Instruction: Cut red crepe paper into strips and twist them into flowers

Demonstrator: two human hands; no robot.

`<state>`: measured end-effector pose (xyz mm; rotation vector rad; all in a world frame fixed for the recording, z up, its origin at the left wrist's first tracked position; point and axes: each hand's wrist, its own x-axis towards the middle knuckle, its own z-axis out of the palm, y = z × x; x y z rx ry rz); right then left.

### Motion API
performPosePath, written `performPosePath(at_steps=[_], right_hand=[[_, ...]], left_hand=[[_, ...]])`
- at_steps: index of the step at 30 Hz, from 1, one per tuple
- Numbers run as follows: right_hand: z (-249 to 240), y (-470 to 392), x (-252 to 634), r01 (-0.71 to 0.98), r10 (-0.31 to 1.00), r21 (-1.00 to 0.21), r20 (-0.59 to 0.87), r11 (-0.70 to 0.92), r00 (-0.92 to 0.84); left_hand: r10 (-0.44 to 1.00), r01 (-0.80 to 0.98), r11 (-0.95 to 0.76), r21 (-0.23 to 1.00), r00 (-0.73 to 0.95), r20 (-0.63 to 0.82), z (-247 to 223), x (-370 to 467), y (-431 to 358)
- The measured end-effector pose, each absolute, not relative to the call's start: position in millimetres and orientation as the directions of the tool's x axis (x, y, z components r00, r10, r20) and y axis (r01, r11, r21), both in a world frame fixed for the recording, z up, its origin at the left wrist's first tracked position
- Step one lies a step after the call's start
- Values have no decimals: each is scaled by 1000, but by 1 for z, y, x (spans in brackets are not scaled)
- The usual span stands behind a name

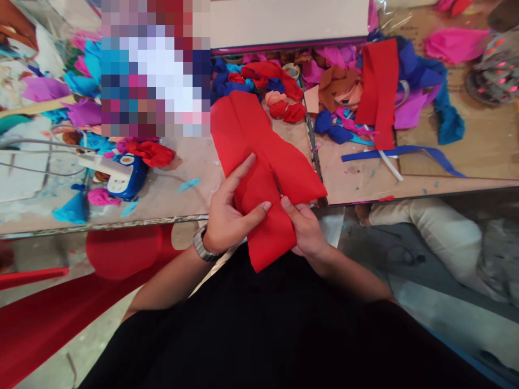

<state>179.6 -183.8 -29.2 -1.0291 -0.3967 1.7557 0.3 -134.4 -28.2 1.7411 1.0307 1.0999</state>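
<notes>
A long sheet of red crepe paper (259, 135) lies on the table and hangs over its front edge. A slit splits its right side into two flaps. My left hand (231, 216), wearing a metal-banded watch (203, 244), grips the sheet from the left. Its thumb and index finger rest on top, spread apart; the other fingers are hidden. My right hand (306, 227) is closed at the lower end of the slit on what appear to be scissors (278, 182). Only their thin dark blades show in the slit; the handles are covered by the hand and paper.
Another red paper strip (377, 92) lies at right on scraps, beside a blue strip (405, 153). A power strip (126, 175) with cables sits at left. Red stools (121, 251) stand below the table. Another person's leg (430, 224) shows under the table at right.
</notes>
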Motion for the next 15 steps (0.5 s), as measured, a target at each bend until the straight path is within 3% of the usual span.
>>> performPosePath(at_steps=[15], right_hand=[[-30, -184, 180, -598, 876, -676, -472, -430, -97]], left_hand=[[920, 169, -353, 920, 241, 308, -28, 5, -139]])
